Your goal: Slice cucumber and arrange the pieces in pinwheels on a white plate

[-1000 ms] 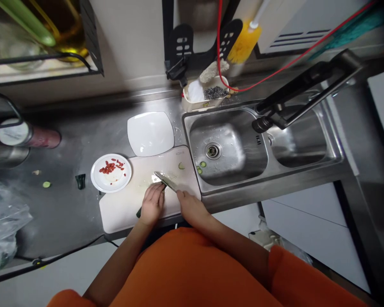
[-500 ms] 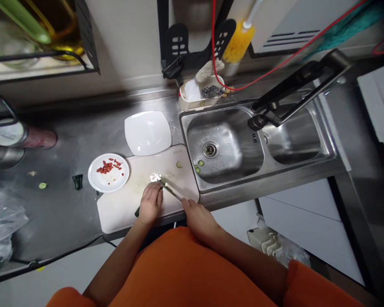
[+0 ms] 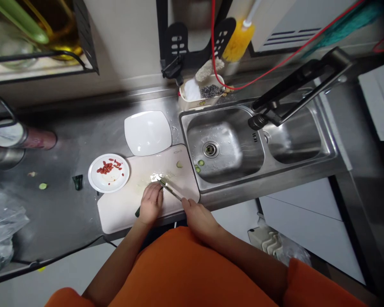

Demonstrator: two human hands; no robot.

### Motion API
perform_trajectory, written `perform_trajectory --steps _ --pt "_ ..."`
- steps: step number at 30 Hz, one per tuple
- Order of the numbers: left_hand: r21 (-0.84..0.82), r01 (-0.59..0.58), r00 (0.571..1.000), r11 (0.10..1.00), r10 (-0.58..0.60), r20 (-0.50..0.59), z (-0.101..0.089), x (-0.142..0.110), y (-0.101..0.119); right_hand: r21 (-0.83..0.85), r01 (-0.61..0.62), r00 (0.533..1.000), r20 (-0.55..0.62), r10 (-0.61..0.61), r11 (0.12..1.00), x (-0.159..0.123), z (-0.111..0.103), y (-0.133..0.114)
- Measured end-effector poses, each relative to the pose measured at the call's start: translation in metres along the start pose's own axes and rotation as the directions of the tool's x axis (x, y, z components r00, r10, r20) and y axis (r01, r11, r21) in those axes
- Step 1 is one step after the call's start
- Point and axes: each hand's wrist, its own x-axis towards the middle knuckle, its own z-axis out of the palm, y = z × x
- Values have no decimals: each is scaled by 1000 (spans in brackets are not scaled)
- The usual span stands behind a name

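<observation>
Snugly closed, the right hand (image 3: 199, 216) holds a knife (image 3: 173, 193), the left hand (image 3: 150, 205) a cucumber (image 3: 137, 212).

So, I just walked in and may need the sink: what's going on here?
A person works at a cutting board. The right hand holds a knife, its blade angled across the board beside the left hand, whose fingers cover part of a green vegetable. A white plate with red bits sits at the board's left edge, a white dish at its far edge. Green slices lie in the sink.
</observation>
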Motion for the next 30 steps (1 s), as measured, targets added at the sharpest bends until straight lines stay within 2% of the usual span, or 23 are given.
perform_trajectory --steps 9,13,24,30 --pt "6 6 1000 1000 -6 18 -1 1 1 -12 6 1000 20 -5 1000 6 -9 -5" --pt "9 3 1000 1000 -3 20 -2 2 2 -8 13 1000 -7 -13 1000 10 -10 -7" --pt "8 12 1000 1000 -12 25 -3 2 4 -33 55 994 -95 -58 998 43 2 -14" --pt "5 19 1000 1000 -19 21 -3 2 3 -30 54 992 -115 -57 998 49 7 -15"
